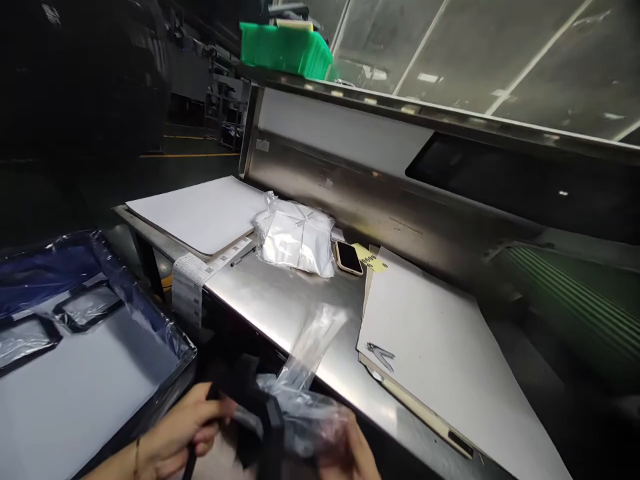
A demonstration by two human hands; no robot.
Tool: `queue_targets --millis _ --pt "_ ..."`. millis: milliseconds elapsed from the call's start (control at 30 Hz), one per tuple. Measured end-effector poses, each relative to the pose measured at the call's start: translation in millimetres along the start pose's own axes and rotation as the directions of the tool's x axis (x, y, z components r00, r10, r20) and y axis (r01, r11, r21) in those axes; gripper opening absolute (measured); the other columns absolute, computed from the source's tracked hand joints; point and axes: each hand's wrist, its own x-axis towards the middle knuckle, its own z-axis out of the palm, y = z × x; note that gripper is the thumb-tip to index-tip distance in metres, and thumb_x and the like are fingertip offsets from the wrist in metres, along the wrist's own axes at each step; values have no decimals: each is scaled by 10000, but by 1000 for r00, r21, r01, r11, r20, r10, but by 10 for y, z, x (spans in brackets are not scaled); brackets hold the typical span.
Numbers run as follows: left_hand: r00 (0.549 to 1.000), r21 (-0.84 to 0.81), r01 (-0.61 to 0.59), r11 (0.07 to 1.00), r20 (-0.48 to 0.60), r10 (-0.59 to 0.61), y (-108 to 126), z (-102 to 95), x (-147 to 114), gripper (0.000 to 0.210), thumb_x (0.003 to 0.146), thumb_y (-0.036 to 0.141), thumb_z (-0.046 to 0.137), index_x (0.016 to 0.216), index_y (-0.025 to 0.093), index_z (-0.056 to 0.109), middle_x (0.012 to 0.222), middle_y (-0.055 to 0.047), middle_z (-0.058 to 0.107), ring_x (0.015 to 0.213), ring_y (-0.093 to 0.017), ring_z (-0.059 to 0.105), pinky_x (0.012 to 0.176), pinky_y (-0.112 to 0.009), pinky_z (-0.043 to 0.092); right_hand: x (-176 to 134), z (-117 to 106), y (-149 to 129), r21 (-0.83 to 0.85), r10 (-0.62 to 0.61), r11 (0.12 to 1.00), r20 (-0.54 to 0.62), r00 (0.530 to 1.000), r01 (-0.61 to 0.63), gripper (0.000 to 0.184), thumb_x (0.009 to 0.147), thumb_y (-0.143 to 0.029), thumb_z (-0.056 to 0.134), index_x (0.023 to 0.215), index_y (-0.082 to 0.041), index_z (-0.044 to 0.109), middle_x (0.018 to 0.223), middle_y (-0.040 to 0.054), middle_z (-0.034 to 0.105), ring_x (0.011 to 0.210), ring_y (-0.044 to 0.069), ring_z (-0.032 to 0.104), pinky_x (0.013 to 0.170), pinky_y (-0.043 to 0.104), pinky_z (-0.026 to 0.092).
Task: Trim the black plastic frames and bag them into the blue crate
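Observation:
Low in the view, my left hand [187, 427] is closed around the edge of a black frame-shaped part [270, 420], partly smeared by motion. My right hand [350, 450], also blurred, pinches a clear plastic bag [305, 400] beside that part. The bag's long flap sticks up over the table edge. I cannot tell how much of the part is inside it. To the left, a box lined with blue plastic film [173, 333] holds similar black frames [87, 307] in clear wrap, lying on a white sheet [95, 380].
On the metal table [235, 287] lie a stack of clear bags [295, 237], a phone [349, 257], yellow labels [373, 259], a pen [243, 255] and a label strip [193, 277]. Nippers [381, 355] rest on a white board [440, 347]. A green bin [285, 50] stands on the shelf.

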Motion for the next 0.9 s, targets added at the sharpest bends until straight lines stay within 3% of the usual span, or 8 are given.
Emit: queue_targets --millis 100,267,400,500,600,733,800,900 --pt "997 -15 -1 1000 -82 0 -65 -206 -12 98 662 175 585 617 131 510 573 46 531 321 35 239 341 -125 163 -104 -53 38 84 105 991 -32 994 -102 345 645 -566 569 612 -223 568 599 9 566 576 160 559 643 341 483" --pt "992 -39 45 998 -114 -50 -282 -358 72 145 666 204 564 595 156 447 457 109 375 319 11 198 347 -140 152 -390 135 179 67 221 973 -8 975 -220 370 555 -518 670 691 -200 538 574 -34 512 504 107 466 509 249 396" --pt "998 50 70 996 -2 -70 -222 -390 46 135 691 217 575 623 149 481 488 93 396 344 10 196 372 -156 134 -398 126 261 -69 227 970 -60 972 -231 312 669 -419 646 575 -149 521 505 -62 428 477 68 391 481 213 316" --pt "985 154 83 985 135 -104 -24 -407 -29 206 749 270 521 928 174 551 620 33 519 393 -17 300 407 -176 202 -245 14 324 -154 191 966 -124 974 -209 359 809 -453 470 628 -147 513 523 -69 417 462 65 401 470 216 337" --pt "955 285 117 951 232 -187 77 -358 -34 569 813 377 426 1321 217 225 635 -8 588 398 -55 354 418 -200 242 -84 -32 375 -259 170 947 -99 980 -191 381 854 -457 392 677 -143 515 496 -84 383 388 46 355 402 197 317" --pt "923 448 104 888 290 -255 -55 -160 170 900 780 400 517 1332 220 -169 657 -42 661 346 -49 378 374 -177 236 2 72 297 -440 110 896 103 989 -54 398 851 -467 392 696 -132 542 537 -66 459 429 57 429 438 209 369" --pt "913 506 94 858 300 -277 -163 -67 313 890 764 346 566 1346 209 -92 651 -19 658 321 -39 387 339 -162 250 -16 127 192 -516 87 854 262 961 64 378 831 -449 443 662 -132 557 547 -59 487 488 76 473 495 229 392" --pt "914 573 88 815 279 -295 -298 -23 464 425 816 341 504 1180 147 402 567 53 576 298 -19 370 297 -149 279 -115 111 60 -588 92 779 454 886 220 324 793 -387 523 571 -158 577 497 -55 473 485 79 454 503 222 364"
